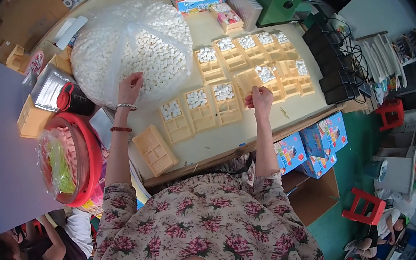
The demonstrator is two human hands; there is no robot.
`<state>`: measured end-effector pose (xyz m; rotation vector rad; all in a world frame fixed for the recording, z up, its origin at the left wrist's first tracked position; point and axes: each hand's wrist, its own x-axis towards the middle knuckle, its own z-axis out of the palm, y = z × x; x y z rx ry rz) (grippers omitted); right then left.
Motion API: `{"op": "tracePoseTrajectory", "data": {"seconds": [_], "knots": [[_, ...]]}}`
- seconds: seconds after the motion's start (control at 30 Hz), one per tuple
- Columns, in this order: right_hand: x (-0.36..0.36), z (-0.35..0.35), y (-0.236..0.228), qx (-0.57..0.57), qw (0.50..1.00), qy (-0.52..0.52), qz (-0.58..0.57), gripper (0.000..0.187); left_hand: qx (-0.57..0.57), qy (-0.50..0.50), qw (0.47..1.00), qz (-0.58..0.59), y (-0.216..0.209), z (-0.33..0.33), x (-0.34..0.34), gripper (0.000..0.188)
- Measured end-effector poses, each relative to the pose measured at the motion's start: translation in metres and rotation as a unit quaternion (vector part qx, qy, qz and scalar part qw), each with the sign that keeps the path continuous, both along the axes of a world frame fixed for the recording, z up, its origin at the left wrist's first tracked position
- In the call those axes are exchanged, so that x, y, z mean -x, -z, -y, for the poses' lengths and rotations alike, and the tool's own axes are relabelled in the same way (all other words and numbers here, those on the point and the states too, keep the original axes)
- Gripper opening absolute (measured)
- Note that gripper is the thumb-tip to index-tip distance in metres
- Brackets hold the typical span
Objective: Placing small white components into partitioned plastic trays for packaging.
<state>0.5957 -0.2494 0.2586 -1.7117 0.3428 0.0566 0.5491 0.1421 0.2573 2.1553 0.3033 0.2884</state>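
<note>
My left hand point(130, 87) is closed at the near side of a large clear plastic bag point(127, 29) full of small white cubes point(158, 51). Its fingers are curled, and whatever they may hold is too small to make out. My right hand point(260, 101) is closed too, at the near edge of a pale wooden tray point(246, 78) among the rows; its fingertips are partly hidden. Several compartment trays stand in rows, such as one tray point(201, 120), with white cubes point(197, 98) in their far compartments. Closer to me lies a tray point(155, 150) without cubes.
A red basin point(91, 160) with pink pieces and a black lidded cup point(76, 99) stand left. Black devices with cables point(333, 62) line the right side. Blue printed boxes point(324, 134) sit below the table edge point(203, 168). A green box point(280, 6) is at the back.
</note>
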Motion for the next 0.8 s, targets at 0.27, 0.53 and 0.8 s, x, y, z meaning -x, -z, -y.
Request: {"op": "tracePoseTrajectory", "data": {"seconds": [0.27,0.53,0.8], "knots": [[-0.038,0.045,-0.008,0.397,0.892,0.027,0.212,0.012,0.012,0.004,1.0,-0.004,-0.001,-0.001,0.004,0.024],[-0.1,0.085,-0.025,0.62,0.714,-0.213,0.245,0.019,0.004,0.003,1.0,0.003,0.003,-0.002,0.004,0.024],[-0.112,0.091,-0.007,0.63,0.701,-0.225,0.247,0.011,0.011,0.006,1.0,-0.007,0.006,-0.004,0.003,0.026]]}}
